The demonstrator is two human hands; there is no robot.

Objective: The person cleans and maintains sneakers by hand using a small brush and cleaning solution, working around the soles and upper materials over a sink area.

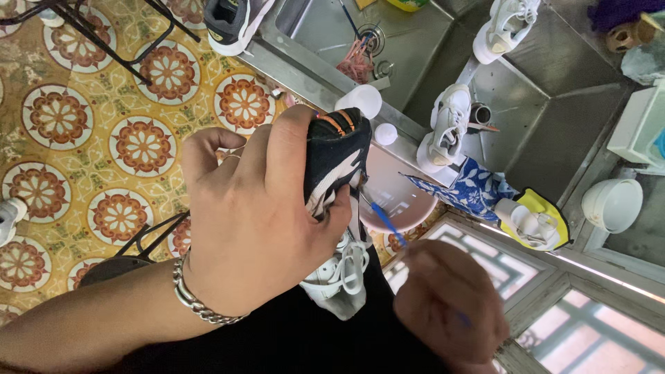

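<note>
From the head camera, the left hand [260, 221] is wrapped tight around a dark sneaker [337, 156], which hangs just above a pink basin [395, 197]; its long axis runs up-down in frame, white laces dangling low. Right of the sneaker, the blurred right hand [450, 305] pinches a blue brush [384, 220], bristles touching the sneaker's side. Beyond the basin, a steel sink [415, 48] holds white shoes [447, 125], crowding that side.
</note>
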